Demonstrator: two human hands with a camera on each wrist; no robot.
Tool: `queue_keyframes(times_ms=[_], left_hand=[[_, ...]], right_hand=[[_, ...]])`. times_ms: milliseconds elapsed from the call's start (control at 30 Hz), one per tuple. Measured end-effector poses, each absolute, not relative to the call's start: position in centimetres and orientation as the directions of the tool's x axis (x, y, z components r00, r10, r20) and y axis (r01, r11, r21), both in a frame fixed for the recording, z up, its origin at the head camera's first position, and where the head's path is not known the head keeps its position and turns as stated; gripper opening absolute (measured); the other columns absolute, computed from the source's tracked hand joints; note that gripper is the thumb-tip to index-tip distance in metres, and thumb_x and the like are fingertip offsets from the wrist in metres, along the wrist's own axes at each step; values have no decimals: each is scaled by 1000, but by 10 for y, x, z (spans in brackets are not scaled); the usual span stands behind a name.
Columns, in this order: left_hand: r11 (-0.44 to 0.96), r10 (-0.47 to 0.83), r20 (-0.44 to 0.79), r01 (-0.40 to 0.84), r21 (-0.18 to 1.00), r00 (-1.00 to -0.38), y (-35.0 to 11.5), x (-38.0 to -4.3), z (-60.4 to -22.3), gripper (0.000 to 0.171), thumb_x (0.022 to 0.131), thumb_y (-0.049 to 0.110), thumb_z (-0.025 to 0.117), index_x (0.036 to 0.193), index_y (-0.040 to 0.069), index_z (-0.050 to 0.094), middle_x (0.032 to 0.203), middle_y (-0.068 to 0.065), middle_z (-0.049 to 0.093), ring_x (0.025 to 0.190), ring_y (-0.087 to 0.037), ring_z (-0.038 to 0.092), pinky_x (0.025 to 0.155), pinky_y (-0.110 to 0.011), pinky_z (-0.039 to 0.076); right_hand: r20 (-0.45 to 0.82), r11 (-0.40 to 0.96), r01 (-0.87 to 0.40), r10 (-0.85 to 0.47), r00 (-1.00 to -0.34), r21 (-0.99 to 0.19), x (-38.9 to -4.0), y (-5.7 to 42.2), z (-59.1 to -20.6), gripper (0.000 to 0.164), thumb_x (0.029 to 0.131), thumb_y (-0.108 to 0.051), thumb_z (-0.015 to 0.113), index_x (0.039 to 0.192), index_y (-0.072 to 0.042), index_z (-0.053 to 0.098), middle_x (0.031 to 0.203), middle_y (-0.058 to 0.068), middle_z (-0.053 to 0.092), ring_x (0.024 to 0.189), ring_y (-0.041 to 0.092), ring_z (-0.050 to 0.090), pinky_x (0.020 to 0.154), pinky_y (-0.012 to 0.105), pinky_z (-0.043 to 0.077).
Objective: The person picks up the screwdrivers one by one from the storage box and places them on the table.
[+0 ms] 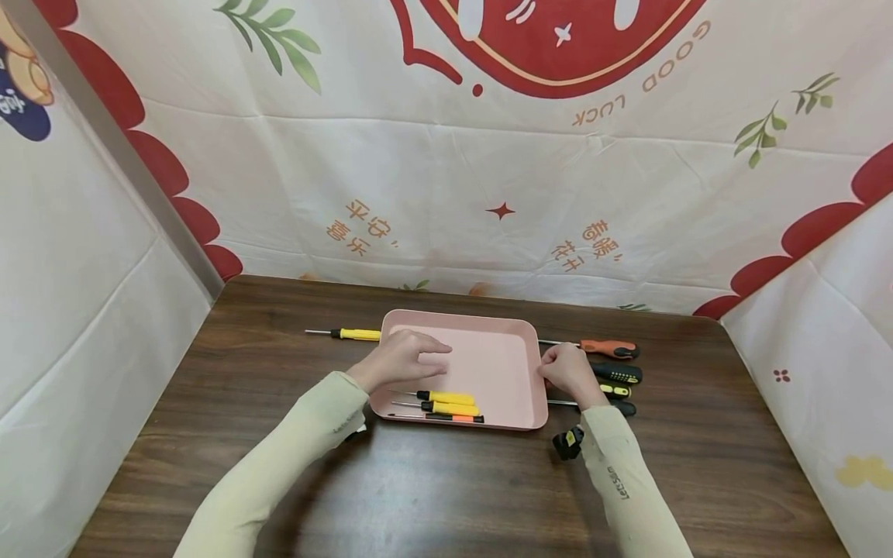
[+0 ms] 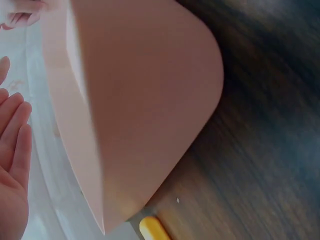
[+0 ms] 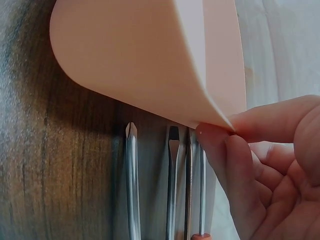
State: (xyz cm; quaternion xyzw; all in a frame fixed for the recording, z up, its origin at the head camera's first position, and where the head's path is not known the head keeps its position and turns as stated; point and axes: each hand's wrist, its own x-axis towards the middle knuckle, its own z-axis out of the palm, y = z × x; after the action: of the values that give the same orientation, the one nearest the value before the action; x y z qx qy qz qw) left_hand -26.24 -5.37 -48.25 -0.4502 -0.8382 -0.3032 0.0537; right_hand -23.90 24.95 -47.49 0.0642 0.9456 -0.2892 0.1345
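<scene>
Clearly, the right hand pinches the right rim of the pink tray between thumb and bent fingers. The left hand is open, its fingers extended over the tray's left part and holding nothing; whether its palm touches the rim, I cannot tell. The tray sits on the desk, long axis running left to right. Along its near side lie two yellow screwdrivers and an orange-and-black screwdriver, tips left, handles right, roughly parallel to that long axis. Outside, another yellow screwdriver points left, its handle end beside the tray. Four more, one an orange screwdriver, point their tips leftward at the tray's right wall.
</scene>
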Motion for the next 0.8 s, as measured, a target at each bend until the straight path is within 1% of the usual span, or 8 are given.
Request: queue_keyframes(times_ms=[233,433,567,667,800], left_hand=[[439,751,265,758,483,-604,-49,-261,-487,28,80,22,68,102,7,70,100,-3,68,94,-13,63,79,-29,49],[458,784,191,758,464,-590,-48,-259,-488,26,79,23,69,100,7,70,98,-2,69,89,-12,64,77,-29,49],[473,792,141,743,474,-595,-48,-259,-489,26,78,22,69,100,8,71,98,-1,69,89,-11,64,77,-28,48],[484,792,116,732,479,-599,-49,-259,-490,26,78,23,70,100,9,71,98,0,69,88,-11,64,77,-28,49],[473,806,104,739,480,-583,-50,-260,-491,26,77,23,70,100,9,71,97,0,69,88,-11,64,75,-27,49]], right_hand=[[-279,827,190,42,-960,-529,-238,249,-475,21,78,-5,54,58,-7,54,49,1,50,47,16,45,46,27,35],[-286,815,205,51,-957,-542,-238,249,-474,19,77,-4,55,58,-6,54,52,4,53,48,16,47,46,27,35],[-294,813,209,49,-954,-544,-238,249,-474,18,78,-5,54,60,-5,56,53,4,53,49,17,46,47,28,36],[-296,813,212,51,-954,-543,-238,249,-474,19,78,-5,55,60,-6,55,52,3,52,49,17,46,47,28,36],[-296,814,212,51,-954,-541,-238,250,-474,19,79,-6,55,60,-6,55,52,3,51,49,17,46,47,27,36]])
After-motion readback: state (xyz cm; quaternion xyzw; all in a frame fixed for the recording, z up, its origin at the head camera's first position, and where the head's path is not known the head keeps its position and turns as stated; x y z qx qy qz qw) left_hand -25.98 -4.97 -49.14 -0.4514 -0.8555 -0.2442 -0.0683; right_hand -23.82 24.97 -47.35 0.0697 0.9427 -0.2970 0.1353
